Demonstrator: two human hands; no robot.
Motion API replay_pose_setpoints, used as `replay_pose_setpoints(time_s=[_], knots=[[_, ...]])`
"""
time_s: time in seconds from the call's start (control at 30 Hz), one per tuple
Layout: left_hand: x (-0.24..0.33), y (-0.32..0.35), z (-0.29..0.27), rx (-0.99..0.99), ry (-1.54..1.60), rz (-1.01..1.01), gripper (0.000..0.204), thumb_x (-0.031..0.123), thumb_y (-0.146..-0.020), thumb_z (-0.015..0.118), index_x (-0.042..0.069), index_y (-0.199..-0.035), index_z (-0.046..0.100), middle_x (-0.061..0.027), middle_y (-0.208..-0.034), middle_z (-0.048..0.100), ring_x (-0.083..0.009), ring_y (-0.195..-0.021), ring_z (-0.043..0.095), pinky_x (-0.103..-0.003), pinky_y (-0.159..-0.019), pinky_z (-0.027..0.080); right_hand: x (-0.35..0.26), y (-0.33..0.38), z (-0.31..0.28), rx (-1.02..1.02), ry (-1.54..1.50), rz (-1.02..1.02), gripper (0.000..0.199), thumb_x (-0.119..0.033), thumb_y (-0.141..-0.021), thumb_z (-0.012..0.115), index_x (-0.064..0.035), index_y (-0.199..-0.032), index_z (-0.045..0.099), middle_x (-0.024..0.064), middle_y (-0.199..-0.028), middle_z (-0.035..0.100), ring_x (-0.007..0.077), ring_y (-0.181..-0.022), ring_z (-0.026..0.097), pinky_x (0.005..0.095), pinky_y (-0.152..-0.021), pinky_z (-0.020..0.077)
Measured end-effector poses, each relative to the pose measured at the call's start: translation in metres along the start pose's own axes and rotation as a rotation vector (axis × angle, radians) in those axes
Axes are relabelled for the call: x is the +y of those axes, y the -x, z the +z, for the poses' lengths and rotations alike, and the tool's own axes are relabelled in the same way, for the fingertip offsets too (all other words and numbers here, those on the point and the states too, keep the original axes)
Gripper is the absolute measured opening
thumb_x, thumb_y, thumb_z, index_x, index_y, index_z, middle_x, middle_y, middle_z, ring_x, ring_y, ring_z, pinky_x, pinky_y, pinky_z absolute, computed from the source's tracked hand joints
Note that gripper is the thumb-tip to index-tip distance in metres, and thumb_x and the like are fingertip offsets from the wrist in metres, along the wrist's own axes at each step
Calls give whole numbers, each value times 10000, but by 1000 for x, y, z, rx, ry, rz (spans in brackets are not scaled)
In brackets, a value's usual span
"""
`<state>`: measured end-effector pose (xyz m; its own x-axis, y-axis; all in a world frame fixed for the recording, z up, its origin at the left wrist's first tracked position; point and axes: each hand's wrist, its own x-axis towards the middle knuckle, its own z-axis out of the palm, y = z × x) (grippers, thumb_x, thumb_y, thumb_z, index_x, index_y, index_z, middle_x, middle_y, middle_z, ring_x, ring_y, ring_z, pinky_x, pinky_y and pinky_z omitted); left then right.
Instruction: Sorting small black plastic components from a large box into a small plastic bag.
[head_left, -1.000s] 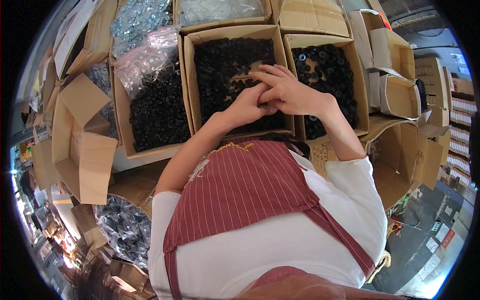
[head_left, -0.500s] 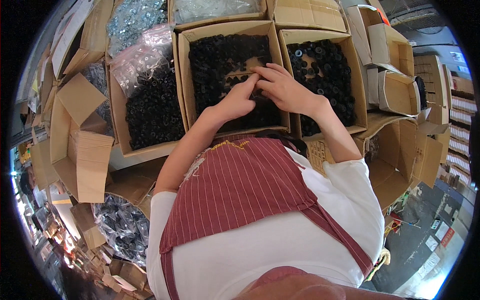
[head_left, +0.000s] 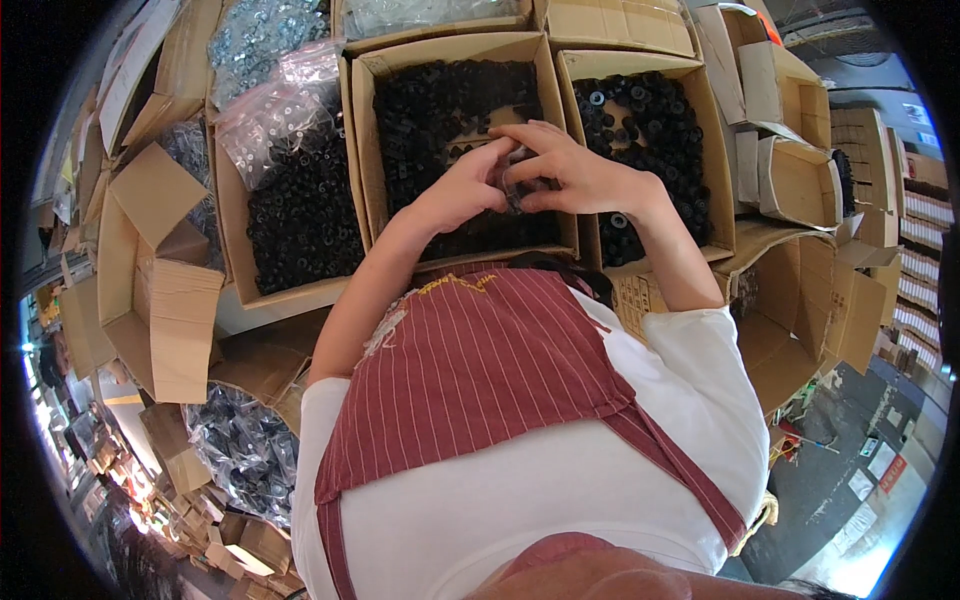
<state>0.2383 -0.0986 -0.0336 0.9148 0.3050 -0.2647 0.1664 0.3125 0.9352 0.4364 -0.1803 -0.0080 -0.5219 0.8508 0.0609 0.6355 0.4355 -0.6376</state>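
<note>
Fingers [head_left: 500,165] around small black parts [head_left: 520,188]

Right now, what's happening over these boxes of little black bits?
A person in a striped red apron has both hands together over the middle cardboard box, which is full of small black ring-shaped parts. The left hand and right hand meet around a few small dark pieces, though the fingers hide exactly how they are held. Similar open boxes of black parts sit on either side.
</note>
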Motion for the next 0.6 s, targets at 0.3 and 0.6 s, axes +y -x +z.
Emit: replay_pose_setpoints(time_s=[0.3,0.6], knots=[[9,5,-5,49,218,1,733,-71,-689,617,-30,-1406,472,-54,-1206,621,-163,-1097,608,-293,-950,486,3,-1,4,199,-245,106,288,-120,-895,685,-2,-1153,639,171,-1304,547,313,-1158,571,363,-917,499],[29,10,1,141,314,78,713,-141,-754,516,-32,-1446,383,-257,-1331,587,-339,-1170,642,-394,-1009,511,13,12,-22,618,-199,420,241,-140,-944,650,-58,-1171,668,115,-1056,712,210,-931,683,317,-809,535]])
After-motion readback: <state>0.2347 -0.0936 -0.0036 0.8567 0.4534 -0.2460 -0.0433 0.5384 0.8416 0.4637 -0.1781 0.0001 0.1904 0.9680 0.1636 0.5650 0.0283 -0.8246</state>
